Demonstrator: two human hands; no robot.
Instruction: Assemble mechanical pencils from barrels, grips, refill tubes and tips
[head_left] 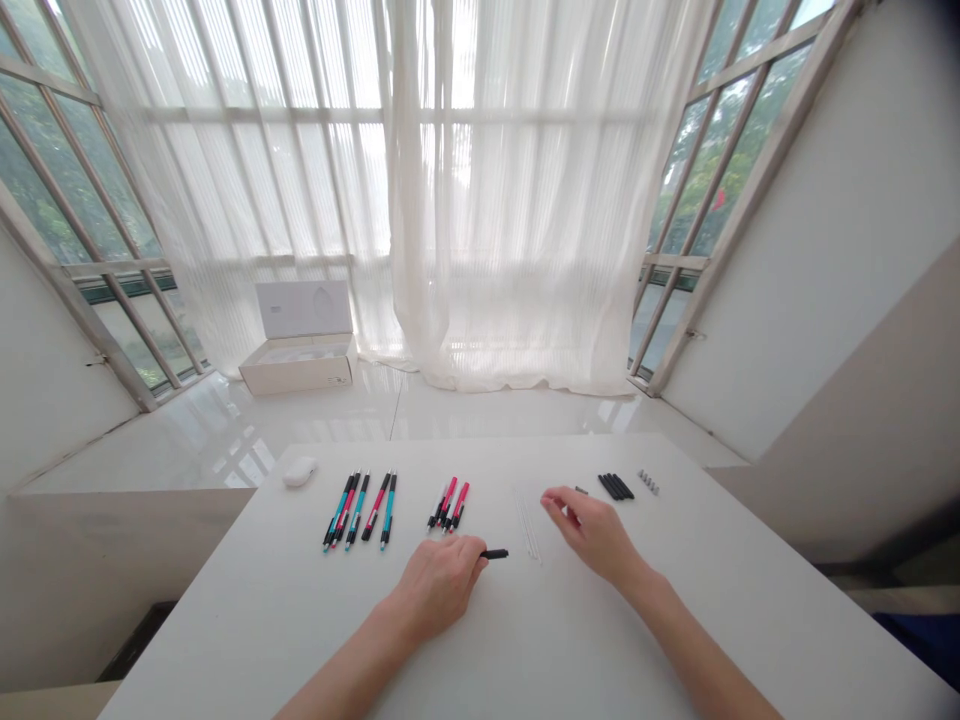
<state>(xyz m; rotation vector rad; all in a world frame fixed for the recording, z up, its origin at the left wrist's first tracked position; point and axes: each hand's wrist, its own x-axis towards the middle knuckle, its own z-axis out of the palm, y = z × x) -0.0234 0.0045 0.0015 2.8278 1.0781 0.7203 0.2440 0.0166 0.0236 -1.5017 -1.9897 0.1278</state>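
Observation:
My left hand [437, 585] is shut on a short black pen barrel [495, 553], whose tip sticks out to the right of my fingers. My right hand [592, 535] hovers over the white table [225, 610] with its fingers curled and nothing visible in them. A small dark pen part [581, 490] lies just beyond its fingertips. Between my hands lie several thin clear refills [527, 525]. Further right are several black pen barrels [615, 486] and several small metal parts [649, 482]. To the left lie a group of teal-and-red pens [360, 510] and a group of red-and-black pens [448, 503].
A white computer mouse [300, 471] sits at the table's far left corner. Beyond the table, an open white box [298, 350] stands on a glossy white floor before sheer curtains [525, 200] and large windows.

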